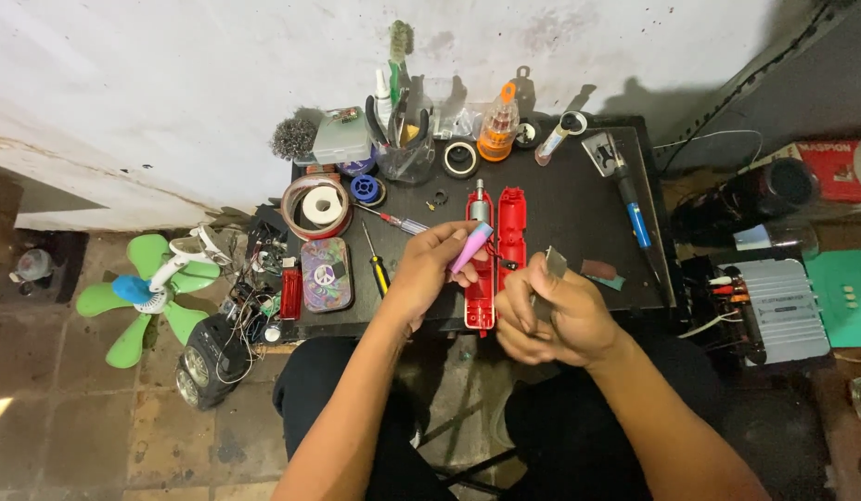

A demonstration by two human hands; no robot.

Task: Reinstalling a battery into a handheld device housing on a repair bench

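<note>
Hands over open red casing [494,255] on bench [579,213].
Left hand [429,269] grips pink tool [471,247]; right hand [551,320] pinches grey piece [554,263], possibly thin metal. Both light, stiff; hold by edges.

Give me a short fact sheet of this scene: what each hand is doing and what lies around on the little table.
Left hand: holds a pink pen-shaped tool, its tip over the red casing
Right hand: grips a small grey flat piece
Red casing: opened in two halves on the black table, a small motor at its top end
Near the left hand: yellow-handled screwdriver, patterned tin
Right side of the table: blue-handled soldering iron
Back edge: orange bottle, tape roll
Floor, left: green fan
</note>
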